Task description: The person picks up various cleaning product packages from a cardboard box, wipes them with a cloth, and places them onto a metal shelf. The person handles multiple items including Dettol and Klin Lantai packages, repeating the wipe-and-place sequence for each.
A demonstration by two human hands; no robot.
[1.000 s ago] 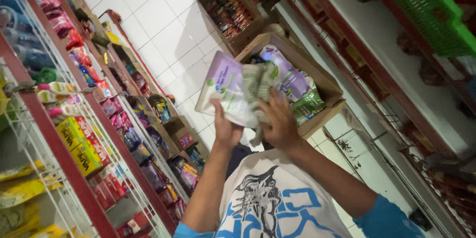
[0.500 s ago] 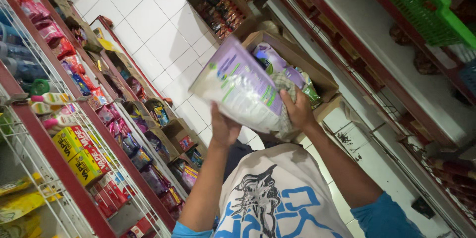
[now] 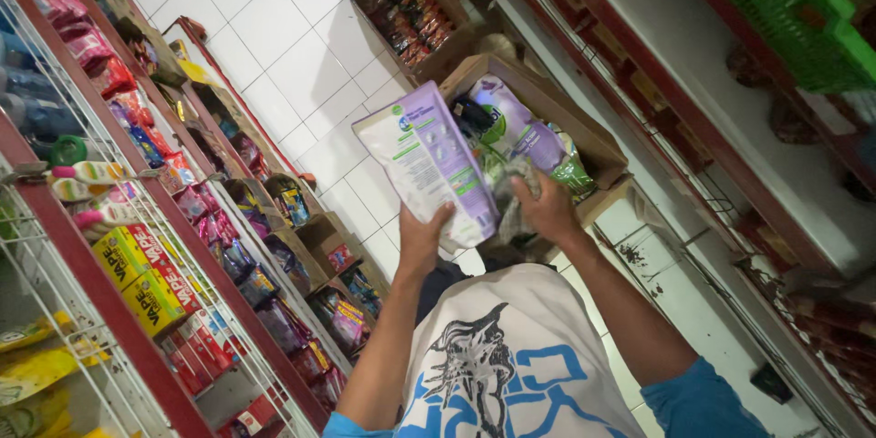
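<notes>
Purple and white plastic fills my left hand (image 3: 422, 239): it is closed around the bottom edge of a flat refill pouch (image 3: 429, 169), thumb in front, holding it up on a slant. My right hand (image 3: 547, 210) is curled around crumpled clear wrapping (image 3: 513, 205) just beside the pouch, at the near edge of the open cardboard box (image 3: 584, 132).

Half a second ago the pouch lay tilted broadside across the box mouth, with my right hand on its far end; now that hand has let go and the pouch stands steeper, its printed face toward me and just left of the box.

Inside the box lie more purple pouches (image 3: 511, 123) and a green packet (image 3: 570, 173) at its right corner. Beyond the box, further up the white tiled floor (image 3: 274, 46), a second carton (image 3: 411, 9) holds dark red and brown packets. Left of the box runs a red-framed wire shelf (image 3: 119, 301) with yellow and red boxes (image 3: 141, 274) and pink sachets (image 3: 87, 41). Right of the box, a green plastic basket (image 3: 785, 18) sits on the upper shelf.
</notes>
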